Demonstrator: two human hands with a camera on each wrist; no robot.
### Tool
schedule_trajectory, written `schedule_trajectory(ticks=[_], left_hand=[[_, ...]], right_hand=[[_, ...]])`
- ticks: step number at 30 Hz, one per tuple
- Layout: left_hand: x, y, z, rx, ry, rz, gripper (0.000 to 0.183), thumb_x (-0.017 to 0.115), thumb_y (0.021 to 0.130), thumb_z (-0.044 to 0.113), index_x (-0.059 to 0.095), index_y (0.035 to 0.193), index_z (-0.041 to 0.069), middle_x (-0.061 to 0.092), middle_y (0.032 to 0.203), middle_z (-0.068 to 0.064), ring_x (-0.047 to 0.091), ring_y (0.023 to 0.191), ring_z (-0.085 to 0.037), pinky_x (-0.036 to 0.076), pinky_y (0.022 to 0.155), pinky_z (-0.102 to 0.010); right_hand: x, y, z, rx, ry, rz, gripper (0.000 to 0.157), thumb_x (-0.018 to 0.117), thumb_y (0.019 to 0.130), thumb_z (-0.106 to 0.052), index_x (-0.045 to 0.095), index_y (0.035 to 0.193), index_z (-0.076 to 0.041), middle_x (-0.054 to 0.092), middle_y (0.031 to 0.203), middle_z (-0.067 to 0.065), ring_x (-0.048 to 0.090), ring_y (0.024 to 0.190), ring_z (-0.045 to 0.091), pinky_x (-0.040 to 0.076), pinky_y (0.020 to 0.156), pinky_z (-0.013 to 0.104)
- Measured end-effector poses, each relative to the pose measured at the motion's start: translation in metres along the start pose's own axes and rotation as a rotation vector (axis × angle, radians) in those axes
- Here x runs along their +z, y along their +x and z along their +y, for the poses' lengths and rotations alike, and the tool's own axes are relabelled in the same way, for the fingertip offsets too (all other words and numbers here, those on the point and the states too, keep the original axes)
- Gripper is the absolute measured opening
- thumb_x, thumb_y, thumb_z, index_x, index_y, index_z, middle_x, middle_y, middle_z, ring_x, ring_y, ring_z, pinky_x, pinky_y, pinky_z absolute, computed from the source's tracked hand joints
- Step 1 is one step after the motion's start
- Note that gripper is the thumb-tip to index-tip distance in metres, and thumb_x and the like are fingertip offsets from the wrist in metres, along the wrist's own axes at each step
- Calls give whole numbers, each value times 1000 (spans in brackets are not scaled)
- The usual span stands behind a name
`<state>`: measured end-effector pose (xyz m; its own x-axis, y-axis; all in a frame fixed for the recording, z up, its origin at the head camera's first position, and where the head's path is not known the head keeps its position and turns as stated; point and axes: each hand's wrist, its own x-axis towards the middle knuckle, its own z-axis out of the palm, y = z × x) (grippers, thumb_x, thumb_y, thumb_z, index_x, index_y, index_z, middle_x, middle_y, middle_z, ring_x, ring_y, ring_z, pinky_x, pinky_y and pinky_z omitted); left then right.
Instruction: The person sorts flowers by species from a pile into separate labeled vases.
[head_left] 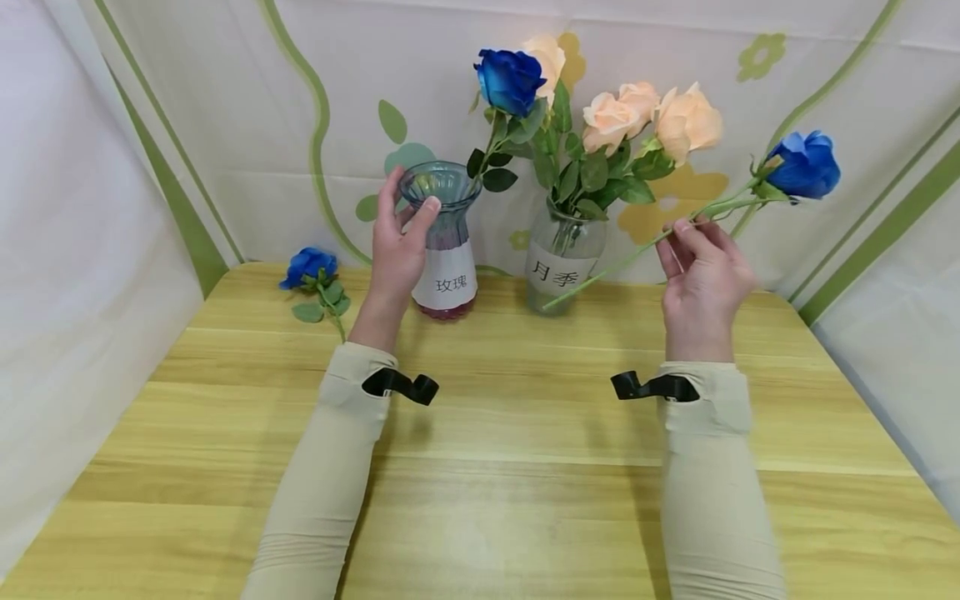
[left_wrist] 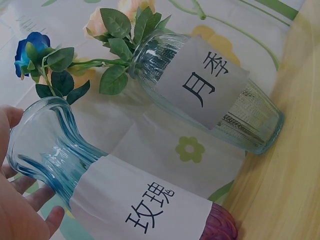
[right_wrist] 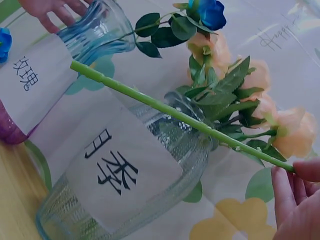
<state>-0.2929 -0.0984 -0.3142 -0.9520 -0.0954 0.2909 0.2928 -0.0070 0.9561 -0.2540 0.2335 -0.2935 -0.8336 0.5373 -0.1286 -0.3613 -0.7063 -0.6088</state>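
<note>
At the back of the table, my left hand (head_left: 397, 258) holds the flared rim of a blue and purple glass vase (head_left: 442, 223), with the thumb over the front of the rim. A white paper label wraps this vase, and one blue rose (head_left: 512, 81) leans out of it to the right. My right hand (head_left: 703, 279) pinches the green stem of another blue rose (head_left: 806, 167). Its bloom points up to the right, and the bare stem end (right_wrist: 82, 67) slants down-left in front of the clear vase (head_left: 543, 293). A third blue rose (head_left: 309, 267) lies left of my left hand.
Several peach roses (head_left: 688, 123) with green leaves stand in the clear labelled vase, right of the blue and purple one. A patterned white curtain (head_left: 240, 108) hangs directly behind the wooden table (head_left: 480, 500). Black wrist mounts (head_left: 401, 385) sit on both sleeves.
</note>
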Motion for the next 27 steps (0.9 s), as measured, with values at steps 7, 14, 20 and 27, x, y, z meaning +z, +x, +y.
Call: schedule_trajectory(ticks=[7, 14, 20, 27], left_hand=[[-1, 0, 0, -7, 0, 6, 69, 61, 97, 38, 24, 155, 35, 26, 160, 8, 39, 139, -18, 37, 113, -42], [0, 1, -1, -6, -2, 5, 70, 61, 97, 37, 24, 156, 31, 26, 160, 7, 38, 140, -21, 37, 114, -44], [-1, 0, -1, -15, 4, 4, 70, 61, 97, 39, 23, 156, 32, 26, 161, 7, 38, 141, -22, 36, 114, -47], [0, 0, -1, -13, -1, 3, 71, 61, 97, 39, 23, 156, 32, 26, 161, 7, 38, 141, -22, 36, 114, -47]], right_hand=[[15, -8, 8, -34, 41, -31, 32, 75, 66, 25, 67, 92, 8, 66, 81, 16, 72, 72, 29, 61, 74, 41], [22, -12, 11, -51, 92, -32, 36, 77, 66, 22, 67, 98, 7, 70, 87, 18, 72, 75, 29, 59, 82, 40], [27, -15, 13, -68, 152, -19, 41, 79, 62, 21, 66, 98, 7, 71, 86, 20, 73, 74, 28, 60, 75, 36], [36, -23, 15, -88, 174, 2, 37, 77, 66, 21, 67, 98, 7, 70, 87, 15, 73, 81, 28, 58, 84, 37]])
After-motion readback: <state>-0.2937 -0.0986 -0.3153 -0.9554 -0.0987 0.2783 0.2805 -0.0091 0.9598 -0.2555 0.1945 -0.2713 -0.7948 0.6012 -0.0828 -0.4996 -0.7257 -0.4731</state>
